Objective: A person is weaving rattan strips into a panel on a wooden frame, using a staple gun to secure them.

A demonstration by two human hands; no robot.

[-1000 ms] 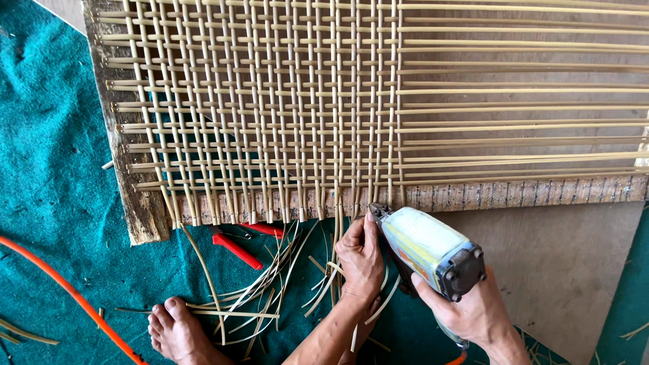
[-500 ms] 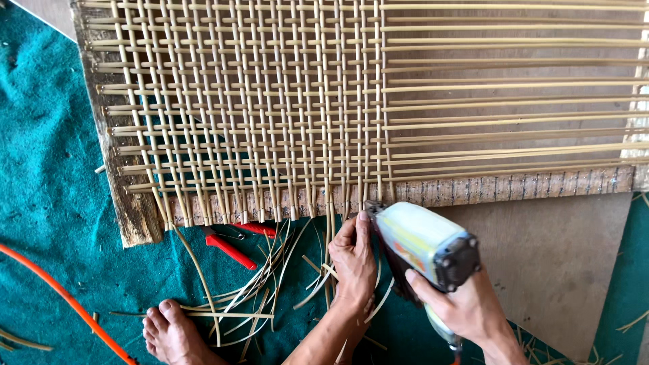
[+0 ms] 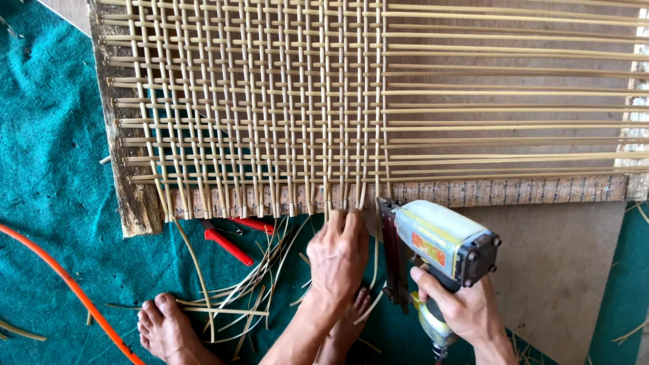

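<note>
Left hand (image 3: 338, 253) pinches cane strip ends (image 3: 348, 203) against the wooden frame's (image 3: 514, 191) lower rail. Right hand (image 3: 466, 311) grips the staple gun (image 3: 433, 240), whose nose has closed in beside those ends since a second ago, suggesting fastening is under way.

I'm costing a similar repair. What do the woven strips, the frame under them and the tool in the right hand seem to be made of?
Woven strips: pale, thin, flexible cane or rattan, unfinished, going by the loose springy offcuts. Frame: rough, weathered bare wood, grain and pitted edge visible. Stapler-like tool in the right hand: probably painted metal body, pale green, with a dark bolted end cap. The left hand holds strip ends at the frame.
</note>
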